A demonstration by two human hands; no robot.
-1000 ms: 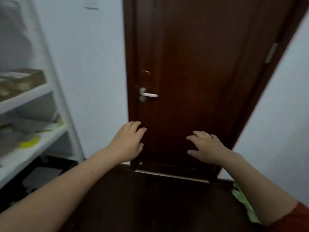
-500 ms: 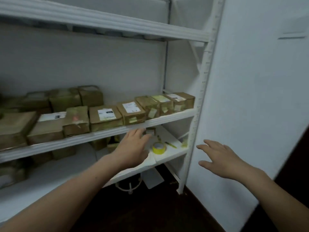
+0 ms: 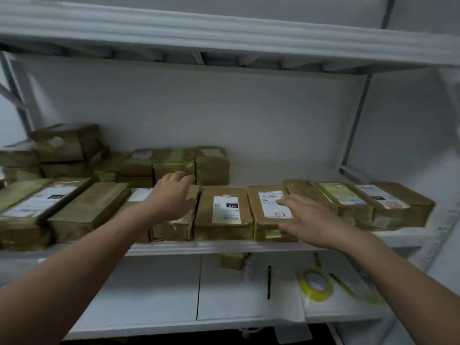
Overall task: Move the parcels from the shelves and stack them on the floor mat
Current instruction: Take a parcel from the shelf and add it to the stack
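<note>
Several brown taped parcels sit in rows on the middle shelf (image 3: 224, 246) of a white rack. My left hand (image 3: 171, 195) lies flat, fingers apart, on top of a front-row parcel (image 3: 174, 226), holding nothing. To its right stands a labelled parcel (image 3: 224, 211) marked 010. My right hand (image 3: 308, 220) hovers open over the neighbouring parcel (image 3: 267, 207) with a white label, its fingers spread across the right part. More parcels (image 3: 358, 202) extend to the right, and a second row (image 3: 174, 163) is stacked behind. The floor mat is out of view.
The lower shelf (image 3: 161, 295) carries a yellow tape roll (image 3: 316, 286), a black pen (image 3: 268, 282), a green-yellow stick and one small parcel (image 3: 231, 261). An upper shelf (image 3: 224, 33) overhangs closely. White rack posts stand at both sides; dark floor shows below.
The view swung from a brown door to the rack and closed in. Both hands rose from the lower-shelf level onto the front row of parcels on the middle shelf.
</note>
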